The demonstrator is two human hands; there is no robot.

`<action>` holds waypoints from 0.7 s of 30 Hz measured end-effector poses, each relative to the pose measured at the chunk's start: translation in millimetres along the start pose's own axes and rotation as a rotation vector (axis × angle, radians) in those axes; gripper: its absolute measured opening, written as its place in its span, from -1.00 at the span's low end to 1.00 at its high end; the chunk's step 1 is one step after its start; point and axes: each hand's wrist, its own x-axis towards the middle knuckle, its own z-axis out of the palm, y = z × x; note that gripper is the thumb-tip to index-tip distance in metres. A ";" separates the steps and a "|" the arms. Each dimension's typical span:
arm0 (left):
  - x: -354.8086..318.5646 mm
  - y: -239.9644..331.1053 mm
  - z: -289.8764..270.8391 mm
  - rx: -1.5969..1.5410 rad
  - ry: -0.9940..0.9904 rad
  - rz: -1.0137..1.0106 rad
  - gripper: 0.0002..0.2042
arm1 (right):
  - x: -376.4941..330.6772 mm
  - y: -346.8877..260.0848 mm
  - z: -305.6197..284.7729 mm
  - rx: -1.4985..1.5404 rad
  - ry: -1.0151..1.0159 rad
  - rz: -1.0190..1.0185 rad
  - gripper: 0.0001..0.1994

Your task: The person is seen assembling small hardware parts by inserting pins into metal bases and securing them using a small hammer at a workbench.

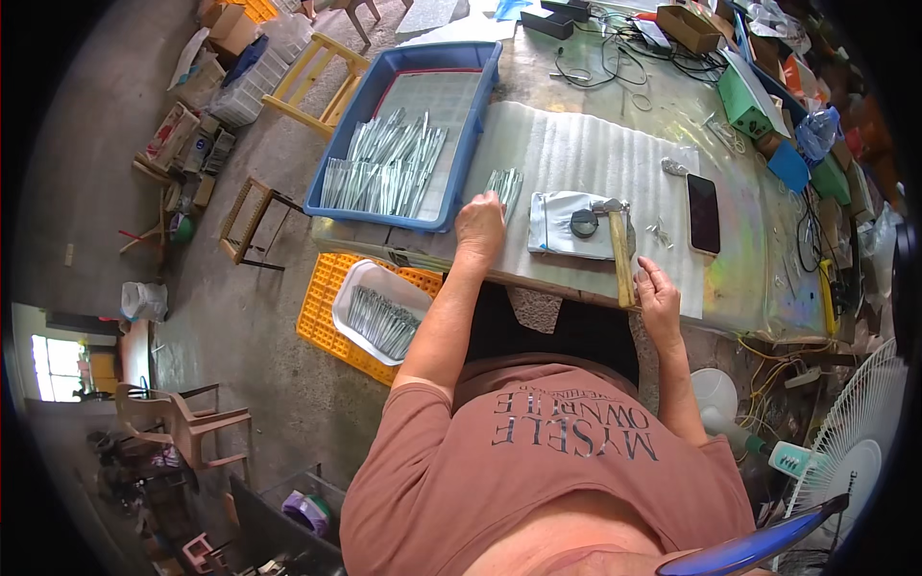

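My left hand [480,228] is closed at the near end of a small pile of thin silvery metal strips [506,182]; its fingertips are hidden, so I cannot tell what they grip. Near the table's front edge, my right hand [661,300] is half curled beside a hammer [620,252], thumb and fingers apart, with nothing visible in them. The hammer's wooden handle points towards me. Its head rests by a white wrapped block [552,238] that carries a round dark disc [583,224]. Several tiny metal pieces [659,231] lie right of the hammer.
A blue tray [459,154] of metal strips stands at the left. Below it, a white tub [346,322] of similar strips sits on an orange crate [315,312]. A phone [704,213] lies right, on white foam sheeting [615,144]. Cables [615,60] and boxes crowd the back.
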 end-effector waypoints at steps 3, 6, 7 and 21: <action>-3.4 1.0 -9.6 -0.027 0.043 0.009 -0.86 | 0.1 -1.5 0.4 0.002 0.012 -0.025 -0.72; -5.4 10.8 -39.7 -0.109 0.142 0.022 -0.84 | -2.5 -8.2 -3.5 0.077 0.023 0.013 -0.72; -4.0 9.9 -53.6 -0.132 0.187 0.037 -0.83 | -3.1 -8.8 -4.3 0.101 0.032 0.021 -0.73; 52.3 -115.8 -64.4 0.211 -0.303 -0.325 -0.81 | -6.5 -11.9 -2.8 0.181 0.021 0.018 -0.72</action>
